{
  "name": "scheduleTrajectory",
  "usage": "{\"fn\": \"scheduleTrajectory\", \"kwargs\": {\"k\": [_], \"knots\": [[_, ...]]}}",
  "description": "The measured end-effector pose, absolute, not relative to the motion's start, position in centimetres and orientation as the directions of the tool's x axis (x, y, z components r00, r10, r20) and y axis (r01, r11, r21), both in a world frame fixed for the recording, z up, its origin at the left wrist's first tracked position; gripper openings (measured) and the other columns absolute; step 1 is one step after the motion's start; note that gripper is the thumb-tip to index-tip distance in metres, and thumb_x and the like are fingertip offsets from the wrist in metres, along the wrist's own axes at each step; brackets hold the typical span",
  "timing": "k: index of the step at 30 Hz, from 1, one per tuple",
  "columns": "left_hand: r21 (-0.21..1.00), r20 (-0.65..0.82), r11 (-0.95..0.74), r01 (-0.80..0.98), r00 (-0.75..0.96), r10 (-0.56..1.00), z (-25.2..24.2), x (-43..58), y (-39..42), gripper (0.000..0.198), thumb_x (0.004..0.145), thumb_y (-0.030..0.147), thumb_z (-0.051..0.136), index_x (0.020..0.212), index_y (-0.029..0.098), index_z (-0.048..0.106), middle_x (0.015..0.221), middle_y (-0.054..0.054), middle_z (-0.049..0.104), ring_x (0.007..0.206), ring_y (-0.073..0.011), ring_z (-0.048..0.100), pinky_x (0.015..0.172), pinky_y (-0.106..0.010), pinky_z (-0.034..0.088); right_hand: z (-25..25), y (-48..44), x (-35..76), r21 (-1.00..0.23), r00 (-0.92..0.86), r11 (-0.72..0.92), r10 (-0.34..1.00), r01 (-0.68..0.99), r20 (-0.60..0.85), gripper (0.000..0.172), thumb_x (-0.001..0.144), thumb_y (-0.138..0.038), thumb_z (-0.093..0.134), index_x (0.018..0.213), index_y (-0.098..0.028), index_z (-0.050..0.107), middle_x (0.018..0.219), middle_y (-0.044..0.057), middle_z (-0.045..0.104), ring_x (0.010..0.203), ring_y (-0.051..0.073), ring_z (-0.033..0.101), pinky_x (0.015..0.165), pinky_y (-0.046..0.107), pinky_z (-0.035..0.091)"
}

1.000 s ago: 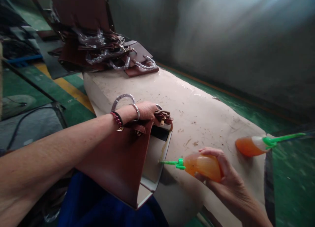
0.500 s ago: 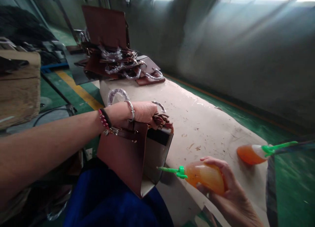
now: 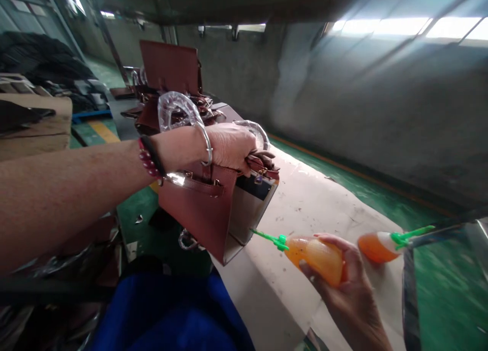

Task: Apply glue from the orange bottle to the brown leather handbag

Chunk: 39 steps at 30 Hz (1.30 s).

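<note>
Brown bag [image 3: 196,214] clutched in the left hand [image 3: 231,144] by the near edge of the bench [image 3: 305,203], right hand [image 3: 353,280] grasping the bottle [image 3: 310,257], seemingly mid-gluing, calling for a steady nozzle [image 3: 267,236]!

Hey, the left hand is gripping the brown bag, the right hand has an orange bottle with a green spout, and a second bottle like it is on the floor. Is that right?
Not quite: the head view shows the second bottle on the pale table, near its edge, not on the green floor. The rest is right.
</note>
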<state>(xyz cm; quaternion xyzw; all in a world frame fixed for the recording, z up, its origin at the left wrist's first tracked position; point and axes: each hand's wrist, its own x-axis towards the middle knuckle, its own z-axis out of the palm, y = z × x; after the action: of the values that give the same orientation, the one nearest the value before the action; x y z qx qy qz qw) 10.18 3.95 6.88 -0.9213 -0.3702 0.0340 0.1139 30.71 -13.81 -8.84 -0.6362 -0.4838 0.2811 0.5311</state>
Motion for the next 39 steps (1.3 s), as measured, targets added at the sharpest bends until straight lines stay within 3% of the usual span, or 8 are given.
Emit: {"fn": "scheduleTrajectory", "kwargs": {"k": [5, 11, 16, 23, 30, 39], "knots": [[-0.339, -0.05, -0.629, 0.7, 0.654, 0.755, 6.1, 10.7, 3.8, 0.028, 0.081, 0.041, 0.063, 0.083, 0.015, 0.074, 0.072, -0.005, 0.067, 0.057, -0.0112, 0.043, 0.055, -0.023, 0.027, -10.2, -13.0, 30.7, -0.868, 0.339, 0.125, 0.886, 0.48, 0.315, 0.045, 0.073, -0.045, 0.069, 0.108, -0.026, 0.049, 0.117, 0.008, 0.055, 0.105, 0.026, 0.055, 0.085, 0.042, 0.05], [-0.398, -0.066, -0.616, 0.679, 0.649, 0.758, 6.0, 10.9, 3.8, 0.034, 0.082, 0.044, 0.059, 0.09, 0.015, 0.073, 0.077, -0.007, 0.068, 0.065, -0.0148, 0.052, 0.06, -0.025, 0.032, -10.7, -12.4, 31.3, -0.718, 0.254, 0.272, 0.807, 0.641, 0.533, 0.044, 0.075, -0.041, 0.071, 0.11, -0.024, 0.05, 0.113, 0.009, 0.055, 0.103, 0.027, 0.055, 0.088, 0.047, 0.048], [-0.392, -0.009, -0.638, 0.663, 0.691, 0.723, 6.1, 10.9, 3.5, 0.037, 0.084, 0.043, 0.056, 0.089, 0.01, 0.072, 0.077, -0.011, 0.068, 0.066, -0.0166, 0.054, 0.06, -0.027, 0.031, -10.0, -12.1, 31.0, -0.638, 0.213, 0.285, 0.781, 0.715, 0.587, 0.044, 0.077, -0.041, 0.07, 0.11, -0.023, 0.048, 0.112, 0.011, 0.054, 0.105, 0.029, 0.054, 0.089, 0.049, 0.046], [-0.402, -0.011, -0.596, 0.695, 0.648, 0.762, 6.1, 11.1, 3.2, 0.041, 0.084, 0.046, 0.057, 0.093, 0.008, 0.071, 0.079, -0.013, 0.068, 0.07, -0.0212, 0.059, 0.058, -0.029, 0.028, -11.1, -12.3, 30.8, -0.498, 0.068, 0.338, 0.772, 0.798, 0.632, 0.038, 0.082, -0.042, 0.064, 0.111, -0.022, 0.048, 0.108, 0.009, 0.055, 0.099, 0.024, 0.056, 0.084, 0.039, 0.05], [-0.395, 0.014, -0.597, 0.698, 0.654, 0.756, 6.0, 10.8, 2.9, 0.042, 0.086, 0.047, 0.054, 0.092, 0.01, 0.071, 0.082, -0.012, 0.069, 0.071, -0.0203, 0.059, 0.058, -0.028, 0.027, -11.0, -12.4, 30.6, -0.499, 0.081, 0.33, 0.766, 0.801, 0.637, 0.038, 0.083, -0.042, 0.063, 0.112, -0.022, 0.048, 0.108, 0.009, 0.055, 0.099, 0.024, 0.056, 0.083, 0.039, 0.05], [-0.392, -0.037, -0.623, 0.677, 0.665, 0.746, 6.3, 10.8, 2.9, 0.039, 0.085, 0.048, 0.054, 0.083, 0.013, 0.071, 0.076, -0.008, 0.067, 0.069, -0.0172, 0.057, 0.054, -0.025, 0.025, -12.0, -12.7, 29.8, -0.43, -0.029, 0.386, 0.77, 0.816, 0.637, 0.034, 0.084, -0.033, 0.062, 0.11, -0.019, 0.047, 0.104, 0.01, 0.053, 0.097, 0.024, 0.054, 0.084, 0.038, 0.05]]}}
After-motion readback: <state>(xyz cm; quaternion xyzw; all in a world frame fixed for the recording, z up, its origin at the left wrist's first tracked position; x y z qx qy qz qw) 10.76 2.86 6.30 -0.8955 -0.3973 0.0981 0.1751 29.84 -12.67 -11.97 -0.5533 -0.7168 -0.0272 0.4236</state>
